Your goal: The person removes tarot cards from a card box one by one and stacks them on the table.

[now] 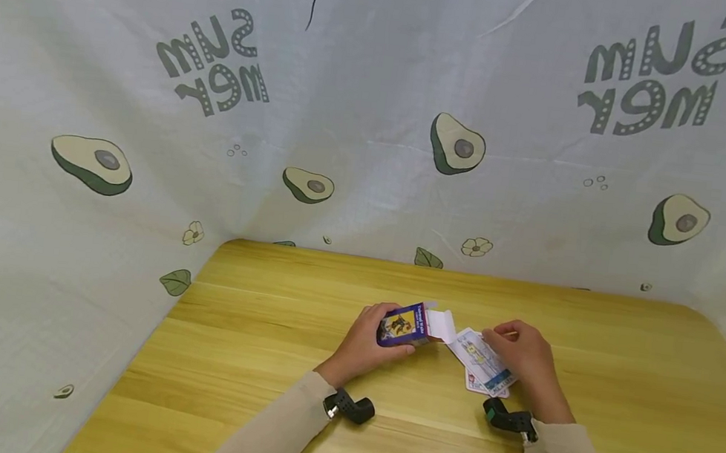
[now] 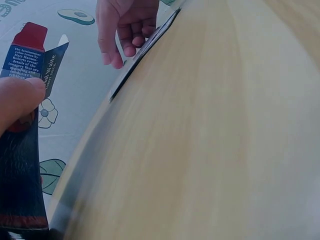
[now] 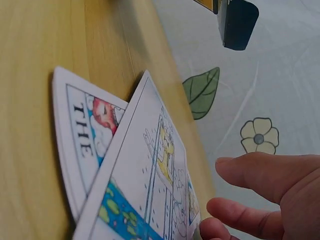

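Note:
My left hand grips a small blue and purple card box with a picture on its front. The box's white end flap stands open on the right side; the left wrist view shows my thumb across its printed side. Beside it on the table lies a loose overlapping pile of tarot cards. One card with the word THE pokes out beneath the illustrated top card. At the pile's right edge hovers my right hand, thumb and fingers apart with nothing between them.
The wooden table reaches back to a pale curtain printed with avocados, flowers and leaves. Each wrist carries a black camera mount, the left one near the table surface and the right one just below the cards.

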The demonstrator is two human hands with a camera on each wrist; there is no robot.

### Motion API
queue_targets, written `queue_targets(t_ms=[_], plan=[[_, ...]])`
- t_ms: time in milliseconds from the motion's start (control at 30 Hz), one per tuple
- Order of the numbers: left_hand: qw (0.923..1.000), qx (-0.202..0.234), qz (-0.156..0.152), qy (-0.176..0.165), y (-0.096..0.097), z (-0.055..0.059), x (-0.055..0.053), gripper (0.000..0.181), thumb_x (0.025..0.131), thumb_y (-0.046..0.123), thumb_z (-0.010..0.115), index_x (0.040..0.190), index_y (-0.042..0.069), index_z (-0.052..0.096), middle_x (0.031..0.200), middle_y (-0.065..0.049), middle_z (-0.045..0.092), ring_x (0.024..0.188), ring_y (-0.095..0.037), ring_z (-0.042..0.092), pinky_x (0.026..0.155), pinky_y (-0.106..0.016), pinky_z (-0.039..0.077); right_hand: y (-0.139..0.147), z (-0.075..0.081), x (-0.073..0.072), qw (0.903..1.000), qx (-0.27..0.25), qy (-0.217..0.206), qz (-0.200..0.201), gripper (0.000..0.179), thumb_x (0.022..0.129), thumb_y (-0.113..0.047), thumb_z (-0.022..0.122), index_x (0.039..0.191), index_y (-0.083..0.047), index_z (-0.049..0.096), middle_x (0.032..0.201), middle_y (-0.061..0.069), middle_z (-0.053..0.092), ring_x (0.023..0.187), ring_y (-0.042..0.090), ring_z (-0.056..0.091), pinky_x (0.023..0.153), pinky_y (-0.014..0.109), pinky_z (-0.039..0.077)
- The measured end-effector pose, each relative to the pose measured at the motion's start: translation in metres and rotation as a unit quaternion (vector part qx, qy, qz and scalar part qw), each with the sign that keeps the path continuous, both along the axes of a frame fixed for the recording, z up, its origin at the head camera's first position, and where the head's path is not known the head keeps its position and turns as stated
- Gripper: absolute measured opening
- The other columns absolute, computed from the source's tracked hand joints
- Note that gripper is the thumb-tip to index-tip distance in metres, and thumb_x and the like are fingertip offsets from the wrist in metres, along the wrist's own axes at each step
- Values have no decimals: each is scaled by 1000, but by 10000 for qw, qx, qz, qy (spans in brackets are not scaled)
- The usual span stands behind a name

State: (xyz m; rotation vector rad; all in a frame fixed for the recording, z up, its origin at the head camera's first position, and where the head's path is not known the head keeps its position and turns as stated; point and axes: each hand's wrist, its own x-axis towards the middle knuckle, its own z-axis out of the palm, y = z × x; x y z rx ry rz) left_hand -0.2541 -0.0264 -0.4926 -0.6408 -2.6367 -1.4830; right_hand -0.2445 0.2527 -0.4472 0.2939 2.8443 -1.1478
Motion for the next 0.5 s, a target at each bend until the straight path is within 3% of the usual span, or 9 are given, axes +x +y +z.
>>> queue_targets(t_ms=[100,267,500], plan=[[10000,-24,7,-49,1,0,1,70,79,46,76,137,23,45,127,3,52,108,-13,46,88,-30,42,5,1,4,9998,124,-105,87,53,91,-40,61,113,8,56,104,27,58,86,33,54,65,31,46],[10000,-12,31,-65,1,0,1,70,79,46,76,137,23,45,126,4,52,107,-12,46,88,-30,42,11,6,14,9971,414,-244,583,65,89,-47,63,116,12,53,101,23,57,86,31,51,68,34,44],[10000,-9,52,6,1,0,0,70,78,45,77,137,22,45,126,4,53,108,-12,46,88,-29,42,16,8,27,9919,778,-217,986,82,83,-53,68,120,18,49,101,23,53,86,31,48,69,37,43]])
